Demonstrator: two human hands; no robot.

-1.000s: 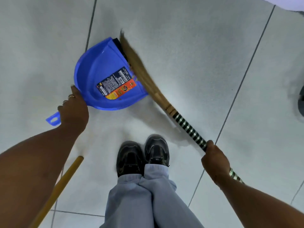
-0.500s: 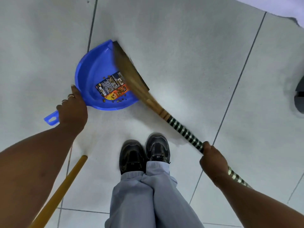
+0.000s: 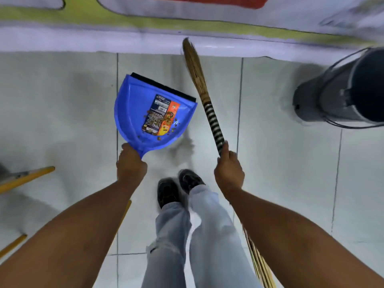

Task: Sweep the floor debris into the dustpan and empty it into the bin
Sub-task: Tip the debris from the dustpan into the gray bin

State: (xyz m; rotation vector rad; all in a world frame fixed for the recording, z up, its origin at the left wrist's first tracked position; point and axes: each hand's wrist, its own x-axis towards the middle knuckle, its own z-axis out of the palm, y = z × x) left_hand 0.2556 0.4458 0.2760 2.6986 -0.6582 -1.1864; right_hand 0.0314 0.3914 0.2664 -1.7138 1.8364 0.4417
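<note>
My left hand (image 3: 131, 165) grips the handle of a blue dustpan (image 3: 133, 113), held off the floor ahead of me. Small brown debris (image 3: 159, 129) lies on its printed label near the back wall. My right hand (image 3: 228, 171) holds a straw broom (image 3: 199, 80) by its black-and-white banded handle, bristle tip pointing away toward the wall. A dark grey bin (image 3: 340, 94) stands on the floor at the upper right, its opening toward the right frame edge.
A wall with a printed banner (image 3: 187, 19) runs along the top. Yellow poles (image 3: 27, 177) lie at the left. My feet in black shoes (image 3: 178, 188) stand on grey floor tiles between my arms.
The dustpan was lifted off the floor with the debris inside, and the broom came out of it and now points forward. My view swung up toward the wall and bin.
</note>
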